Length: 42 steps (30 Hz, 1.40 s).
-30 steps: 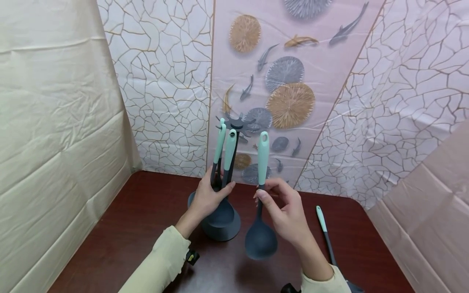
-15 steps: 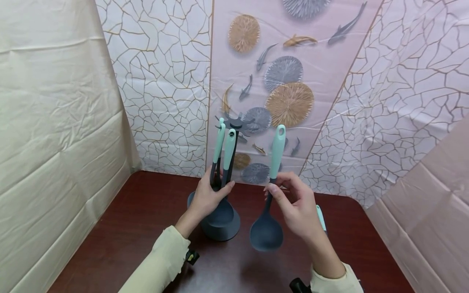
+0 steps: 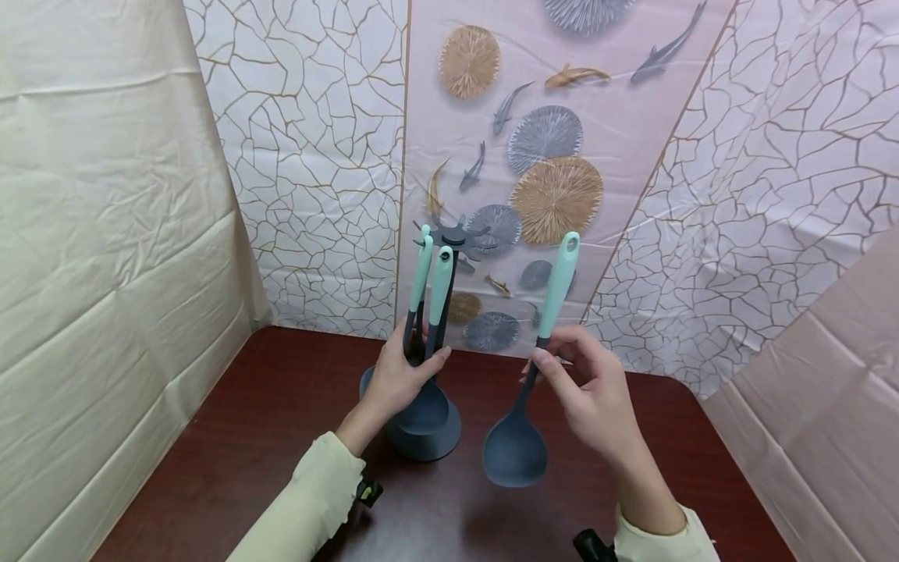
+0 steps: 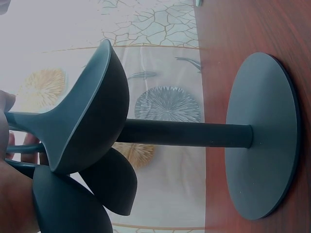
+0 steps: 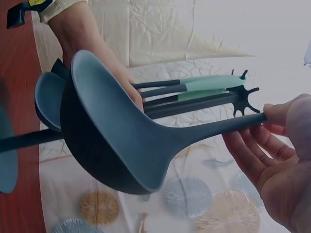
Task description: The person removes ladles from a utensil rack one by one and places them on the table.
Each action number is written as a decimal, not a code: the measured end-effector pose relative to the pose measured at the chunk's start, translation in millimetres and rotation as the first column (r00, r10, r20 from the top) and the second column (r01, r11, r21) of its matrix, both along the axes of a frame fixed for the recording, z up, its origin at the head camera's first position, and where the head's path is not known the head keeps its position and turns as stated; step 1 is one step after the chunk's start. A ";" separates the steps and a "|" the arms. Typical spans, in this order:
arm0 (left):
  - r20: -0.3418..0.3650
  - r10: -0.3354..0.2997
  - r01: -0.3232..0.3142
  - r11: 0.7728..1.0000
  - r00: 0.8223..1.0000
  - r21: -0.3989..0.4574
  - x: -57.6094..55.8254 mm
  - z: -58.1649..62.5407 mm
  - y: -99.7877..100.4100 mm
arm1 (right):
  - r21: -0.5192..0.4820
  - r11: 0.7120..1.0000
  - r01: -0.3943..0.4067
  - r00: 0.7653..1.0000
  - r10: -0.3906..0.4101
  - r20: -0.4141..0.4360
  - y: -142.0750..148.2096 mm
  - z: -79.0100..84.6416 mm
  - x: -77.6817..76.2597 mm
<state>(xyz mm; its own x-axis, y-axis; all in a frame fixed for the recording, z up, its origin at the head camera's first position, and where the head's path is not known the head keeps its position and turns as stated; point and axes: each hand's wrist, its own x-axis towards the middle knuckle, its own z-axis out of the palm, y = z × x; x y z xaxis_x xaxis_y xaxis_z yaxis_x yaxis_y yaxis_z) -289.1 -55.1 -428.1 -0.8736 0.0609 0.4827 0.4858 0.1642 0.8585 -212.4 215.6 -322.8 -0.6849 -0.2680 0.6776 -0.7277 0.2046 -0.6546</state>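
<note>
My right hand (image 3: 590, 390) pinches a dark grey ladle (image 3: 516, 453) by its neck, just under the mint-green handle. The ladle is held up over the table, its bowl down and its handle leaning right. My left hand (image 3: 393, 382) grips the shafts of several kitchen utensils (image 3: 441, 289) with mint handles. They hang from the hooked top (image 3: 453, 236) of a dark utensil stand, whose round base (image 4: 262, 136) is on the table. Among them is a second ladle (image 4: 92, 116), with two more dark utensil heads (image 4: 114, 179) beside it. Most of the left fingers are hidden behind the shafts.
The dark red wooden table (image 3: 281, 421) ends at a patterned cloth backdrop (image 3: 316, 156). Plain cream cloth (image 3: 119, 234) hangs at the left, and pinkish cloth (image 3: 829, 390) at the right. A black wrist camera (image 3: 593, 546) shows below the right hand.
My right hand has moved right with the ladle, away from the stand, and the ladle's handle now leans right. The utensil lying at the right has gone behind my forearm. The left hand stays put.
</note>
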 end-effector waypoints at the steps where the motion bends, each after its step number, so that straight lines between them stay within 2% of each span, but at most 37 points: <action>1: 0.000 -0.001 0.001 1.000 1.000 0.001 0.1 0.0 0.0 | -0.002 1.000 0.003 1.000 -0.003 0.000 1.8 0.5 -0.1; 11: 0.002 -0.007 0.007 1.000 1.000 0.003 -0.7 -0.8 -0.6 | -0.001 0.999 0.052 0.998 -0.052 -0.017 20.6 1.1 -1.7; 17: 0.012 -0.005 0.005 1.000 1.000 0.004 -0.6 -1.2 -0.4 | -0.026 0.999 0.044 0.998 -0.046 -0.046 27.9 0.6 -3.8; 30: -0.001 -0.011 0.011 1.000 1.000 0.007 -1.0 -2.1 -1.6 | -0.038 0.992 0.124 0.991 -0.123 0.044 44.6 3.0 -5.1; 42: 0.011 -0.019 0.019 1.000 1.000 0.001 -0.3 -0.4 -1.9 | 0.023 0.982 0.188 0.982 -0.189 0.025 58.9 2.6 -8.4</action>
